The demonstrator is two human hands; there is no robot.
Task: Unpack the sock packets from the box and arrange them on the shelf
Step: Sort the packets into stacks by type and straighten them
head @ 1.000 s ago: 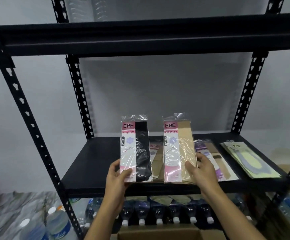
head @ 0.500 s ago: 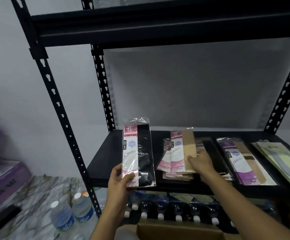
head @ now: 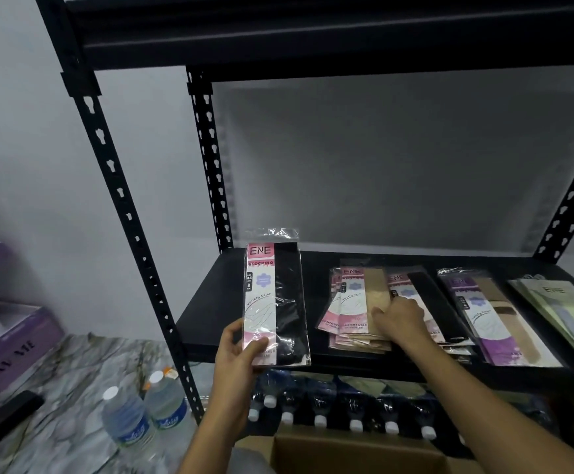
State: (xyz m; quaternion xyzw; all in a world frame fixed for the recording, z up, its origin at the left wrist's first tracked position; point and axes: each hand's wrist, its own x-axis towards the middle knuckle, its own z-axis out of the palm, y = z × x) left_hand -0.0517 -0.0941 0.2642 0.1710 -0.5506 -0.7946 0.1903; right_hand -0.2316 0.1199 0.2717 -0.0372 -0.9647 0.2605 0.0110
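Note:
My left hand (head: 241,350) grips the bottom of a pink-labelled packet of black stockings (head: 275,295), held upright in front of the black shelf (head: 244,336). My right hand (head: 398,318) rests on a pile of pink-labelled beige packets (head: 357,302) lying on the shelf, fingers curled down onto the top packet. Beside that pile lies a pink-and-black packet (head: 422,289). Further right lie purple-labelled packets (head: 494,319) and pale green packets (head: 566,309). The open cardboard box (head: 354,453) sits below, at the frame's bottom edge.
A row of capped water bottles (head: 319,412) fills the level under the shelf. Two more bottles (head: 148,412) stand on the marble floor at left. Purple boxes (head: 1,340) sit at the far left. Black perforated uprights (head: 121,206) frame the shelf.
My right hand has laid the beige packet down onto the pile on the shelf and now rests on it. My left hand keeps the black packet upright. The view has swung left.

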